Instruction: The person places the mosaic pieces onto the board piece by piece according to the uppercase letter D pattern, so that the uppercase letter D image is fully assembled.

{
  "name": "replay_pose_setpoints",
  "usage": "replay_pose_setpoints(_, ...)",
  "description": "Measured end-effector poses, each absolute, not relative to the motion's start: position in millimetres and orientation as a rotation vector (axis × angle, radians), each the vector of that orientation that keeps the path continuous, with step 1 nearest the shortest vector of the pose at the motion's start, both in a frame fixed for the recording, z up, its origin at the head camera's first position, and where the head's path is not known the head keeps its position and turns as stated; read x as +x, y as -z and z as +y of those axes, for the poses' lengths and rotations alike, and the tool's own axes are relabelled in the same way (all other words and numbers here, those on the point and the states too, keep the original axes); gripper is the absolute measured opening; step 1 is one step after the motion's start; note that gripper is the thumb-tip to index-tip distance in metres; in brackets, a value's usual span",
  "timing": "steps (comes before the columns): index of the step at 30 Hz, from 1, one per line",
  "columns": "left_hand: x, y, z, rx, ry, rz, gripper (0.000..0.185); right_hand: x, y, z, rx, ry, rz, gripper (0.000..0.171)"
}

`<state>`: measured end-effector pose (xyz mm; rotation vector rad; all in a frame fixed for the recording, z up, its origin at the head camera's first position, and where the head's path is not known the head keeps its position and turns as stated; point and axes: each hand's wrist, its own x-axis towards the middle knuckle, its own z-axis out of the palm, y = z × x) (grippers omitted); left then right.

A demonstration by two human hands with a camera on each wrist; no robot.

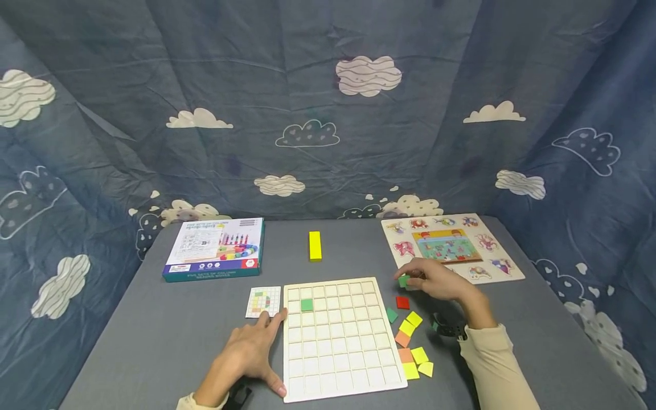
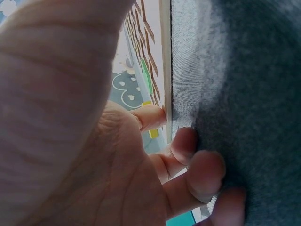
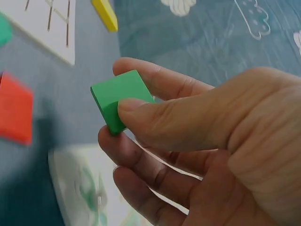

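Note:
My right hand [image 1: 435, 279] pinches a green square tile [image 3: 115, 96] between thumb and fingers, raised off the table near the board's upper right. With fingers spread, my left hand [image 1: 251, 347] rests along the left edge of the white grid board [image 1: 328, 347]; its thumb and index fingertip touch that edge. One green tile [image 1: 306, 305] lies in a cell of the board's second row. Just beyond the left fingertips is a small pattern card [image 1: 263, 300], its lower edge partly covered by them. In the left wrist view, fingers [image 2: 204, 174] lie close over the grey cloth.
Right of the board lie a red tile [image 1: 402, 302], a green one [image 1: 392, 315] and several yellow [image 1: 410, 371] and orange tiles [image 1: 402, 339]. Farther back are a boxed set [image 1: 215, 250], a yellow block [image 1: 315, 246] and a picture board [image 1: 402, 249]. A cloud-patterned curtain [image 1: 307, 102] hangs behind.

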<state>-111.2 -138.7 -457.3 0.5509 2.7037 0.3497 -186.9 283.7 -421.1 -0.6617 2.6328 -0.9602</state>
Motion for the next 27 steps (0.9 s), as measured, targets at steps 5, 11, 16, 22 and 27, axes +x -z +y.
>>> replay_pose_setpoints(5,-112,459,-139,0.572,-0.353,2.701,0.148,-193,422,264,-0.669,0.966,2.623,0.025)
replay_pose_setpoints(11,-111,460,-139,0.577,-0.352,2.716,0.148,-202,423,241,-0.728,0.971,2.606,0.025)
replay_pose_setpoints(16,-111,457,-140,0.558,-0.35,2.73,0.149,-213,422,214,-0.786,0.926,2.571,0.024)
replay_pose_setpoints(22,-112,456,-140,0.562,-0.356,2.721,0.148,-214,429,185,-0.882,0.929,2.568,0.022)
replay_pose_setpoints(27,-112,458,-140,0.573,-0.358,2.719,0.149,-207,438,170,-0.976,0.938,2.604,0.022)
